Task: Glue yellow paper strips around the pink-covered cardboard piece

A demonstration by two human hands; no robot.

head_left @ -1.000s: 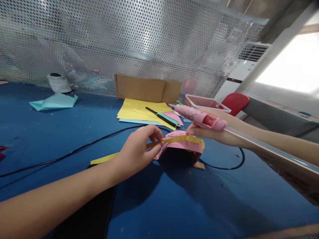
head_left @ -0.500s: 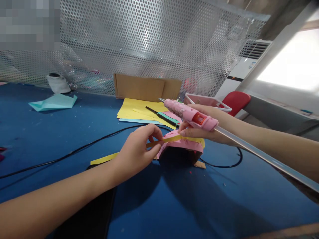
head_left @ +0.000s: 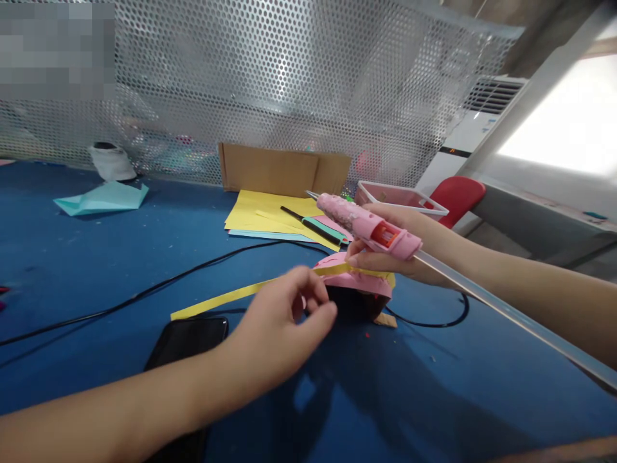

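Note:
My right hand (head_left: 395, 247) grips a pink glue gun (head_left: 366, 225) with a clear glue stick (head_left: 506, 308) trailing behind it, and its fingers press on a pink paper shape (head_left: 354, 280) edged with a yellow paper strip (head_left: 226, 299). The strip runs down left across the blue table (head_left: 120, 257). My left hand (head_left: 284, 328) hovers just in front of the pink shape with fingers curled loosely and nothing visible in them. A black phone (head_left: 186, 337) lies under my left forearm.
Yellow, teal and pink paper sheets (head_left: 270, 215) with a black tool (head_left: 308, 226) lie behind, before a cardboard piece (head_left: 284, 170). A black cable (head_left: 144, 292) crosses the table. A light-blue folded paper (head_left: 103, 197) sits far left, a pink tray (head_left: 402, 196) at right. Perforated metal screen (head_left: 265, 83) behind.
My left hand has let go of the yellow strip and drawn back toward me and lower right, uncovering the phone. The right hand with the glue gun stayed nearly still.

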